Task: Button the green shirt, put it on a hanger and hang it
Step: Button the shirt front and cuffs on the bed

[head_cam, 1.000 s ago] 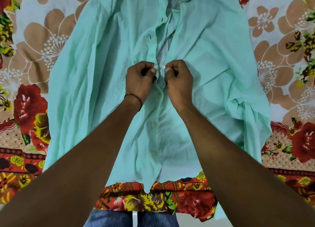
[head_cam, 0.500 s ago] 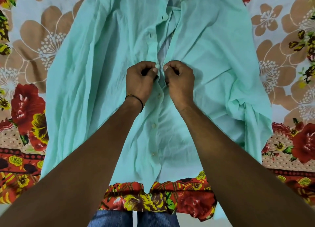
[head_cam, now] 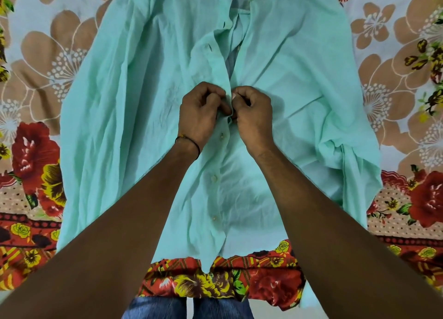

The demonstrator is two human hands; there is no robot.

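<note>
**Both my hands pinching the shirt front at its middle**

The green shirt (head_cam: 143, 103) lies spread out, front up, on the flowered sheet (head_cam: 48, 62). Its hem is toward the sheet's near edge and its collar end runs off toward the far edge. My two hands meet on the shirt's centre line, about halfway up.

My left hand (head_cam: 201, 115) is curled, with thumb and fingers pinching the front strip on its side. My right hand (head_cam: 254, 117) is curled the same way and grips the opposite edge. The knuckles of both hands nearly touch. My fingers hide the button being worked, so I cannot tell whether it is through its hole.

Below my hands, toward the hem, three buttons (head_cam: 213, 178) sit in a row and the front is closed there. Above my hands the two edges gape apart up to the collar.

A dark thread band (head_cam: 189, 141) circles my left wrist. The shirt's right side is bunched into folds near the sheet's right edge. The sheet's red border shows past the hem, and my jeans (head_cam: 153, 309) show just beyond the near edge.
</note>
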